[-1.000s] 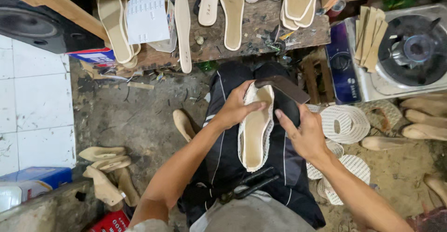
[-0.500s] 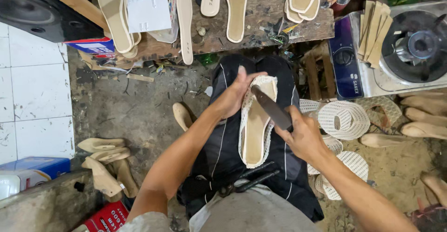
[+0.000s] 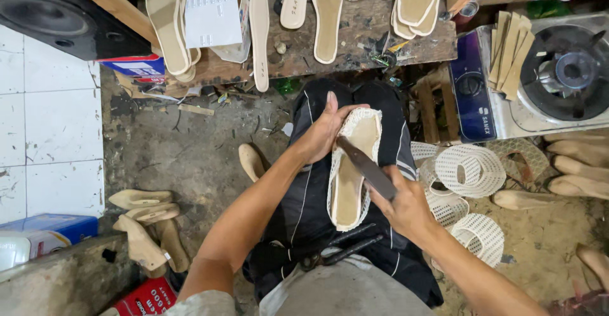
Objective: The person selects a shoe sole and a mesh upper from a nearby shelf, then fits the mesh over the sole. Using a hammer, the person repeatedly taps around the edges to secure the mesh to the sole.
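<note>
Looking down from the head camera: the person is sitting with a shoe in the making, a tan insole wrapped in white woven mesh, lying sole-up along their dark-trousered lap. The lap is serving as the work surface, which keeps the piece close and steady under both hands.

The left hand is closing around the far, toe end of the mesh shoe, thumb lying over the rim and fingers curled underneath. It looks like a bracing grip, pinning the piece so it cannot slide away.

The right hand is wrapping tight around the handle end of a dark, flat, blade-like tool. The tool is angling across the middle of the mesh shoe toward the left hand, its tip touching the mesh edge. From that angle, it seems to be working the mesh margin down onto the insole.

Just nearer the body than the mesh shoe, black-handled pliers are resting on the lap, within easy reach.

Right of the mesh shoe, loose white mesh uppers are lying on the dirt floor. Beyond the mesh shoe, a worn wooden bench is carrying flat tan insoles. Left of the mesh shoe, wooden shoe lasts are piling on the floor.
</note>
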Tool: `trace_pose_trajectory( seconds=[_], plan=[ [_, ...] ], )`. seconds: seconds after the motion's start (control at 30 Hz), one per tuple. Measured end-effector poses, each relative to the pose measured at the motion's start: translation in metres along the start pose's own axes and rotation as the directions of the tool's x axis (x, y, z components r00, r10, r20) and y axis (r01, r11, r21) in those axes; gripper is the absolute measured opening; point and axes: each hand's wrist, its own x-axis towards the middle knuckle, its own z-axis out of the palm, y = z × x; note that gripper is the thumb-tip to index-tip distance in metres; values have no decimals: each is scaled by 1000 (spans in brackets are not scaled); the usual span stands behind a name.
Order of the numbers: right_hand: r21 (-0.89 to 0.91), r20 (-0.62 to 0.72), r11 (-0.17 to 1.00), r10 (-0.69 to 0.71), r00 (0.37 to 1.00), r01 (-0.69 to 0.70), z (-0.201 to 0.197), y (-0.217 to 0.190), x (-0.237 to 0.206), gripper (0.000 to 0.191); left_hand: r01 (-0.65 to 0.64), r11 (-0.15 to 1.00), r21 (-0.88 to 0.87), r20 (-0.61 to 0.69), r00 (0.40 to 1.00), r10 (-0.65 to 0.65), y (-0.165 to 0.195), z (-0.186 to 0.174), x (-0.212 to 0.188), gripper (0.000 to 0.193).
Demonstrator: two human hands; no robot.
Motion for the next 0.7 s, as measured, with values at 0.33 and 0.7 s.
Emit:
trace_pose_trajectory(
  seconds=[0.33,0.7],
  plan=[
    [-62,338,983,-143,930,173,-48,32,-72,24,-205,870,449,-192,929,317,8,52,-51,44],
    [-45,513,964,-203,834,262,43,-53,-34,39,-582,519,626,-96,603,792,106,135,-66,50]
  ],
)
